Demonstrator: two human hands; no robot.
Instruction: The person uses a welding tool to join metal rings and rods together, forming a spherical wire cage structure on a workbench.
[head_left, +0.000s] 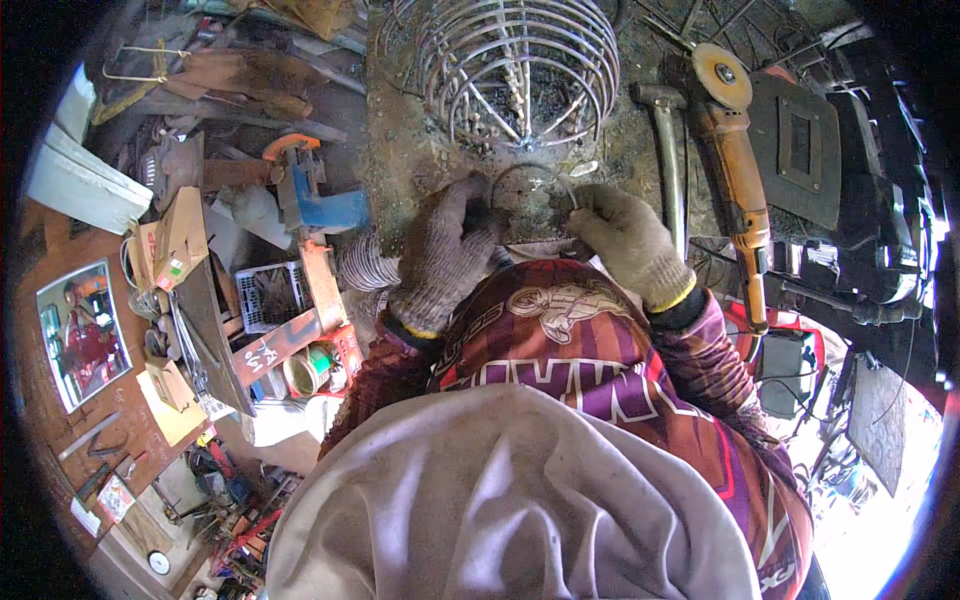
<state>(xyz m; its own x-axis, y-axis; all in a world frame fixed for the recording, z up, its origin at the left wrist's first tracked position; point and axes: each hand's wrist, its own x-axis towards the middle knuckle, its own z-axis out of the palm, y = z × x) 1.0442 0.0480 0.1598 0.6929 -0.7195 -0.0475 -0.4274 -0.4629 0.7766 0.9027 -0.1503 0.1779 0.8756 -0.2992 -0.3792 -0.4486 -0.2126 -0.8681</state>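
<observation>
A thin, dark metal ring (532, 164), or curved rod, spans the space between my two gloved hands at the near edge of the workbench (400, 130). My left hand (450, 245), in a grey knit glove, is closed at the ring's left side. On the right side, my right hand (630, 243) pinches the curve between thumb and fingers. The ring's lower part is hidden by the gloves and my body. Just beyond it rests a rounded cage of welded metal rods (525, 75), its narrow end toward me.
Right of the cage lie a hammer (668, 165) and an orange angle grinder (735, 165) with a disc. A dark plate with a rectangular frame (800, 145) sits farther right. To the left are a blue-and-orange clamp-like tool (315, 190), coiled metal (365, 262) and a plastic crate (272, 297).
</observation>
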